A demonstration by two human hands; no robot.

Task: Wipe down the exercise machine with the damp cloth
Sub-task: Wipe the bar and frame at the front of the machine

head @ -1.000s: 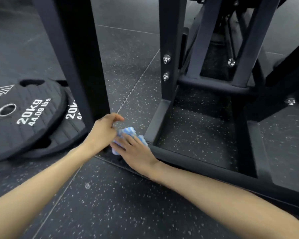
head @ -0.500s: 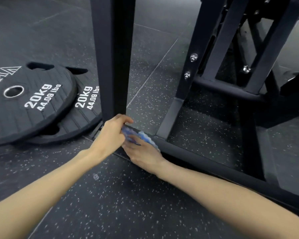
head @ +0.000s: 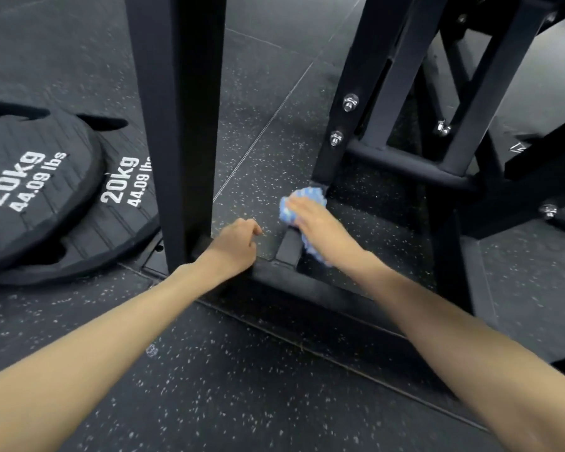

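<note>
The cloth [head: 304, 203] is blue and white and bunched up under the right hand [head: 320, 226]. It is pressed down on a low black bar [head: 289, 247] of the exercise machine [head: 366, 93], right by the foot of a slanted post w/ two bolts. The right fingers are laid flat over the cloth, fairly straight, not wrapped round it. The cloth is pushed, not pinched.

The left hand [head: 234, 244] is set near the big upright post [head: 183, 125], by the corner of the frame. Its fingers are loosely curled and nothing is held in them.

The cloth looks soft and light, prob. floppy and a bit heavy w/ water. It can be squashed into corners, so it is best held in a bunch under the palm, w/ the loose edges tucked in so nothing is dragged on the floor [head: 242, 386]. A wet cloth may slide off smooth metal, so firm pressing is needed.

The machine looks stiff, hard and very heavy. It is not likely to be moved by rubbing. The bolts may snag the cloth.

Two weight plates [head: 46, 197] marked 20kg lie on the floor at the left, well apart from the cloth.
</note>
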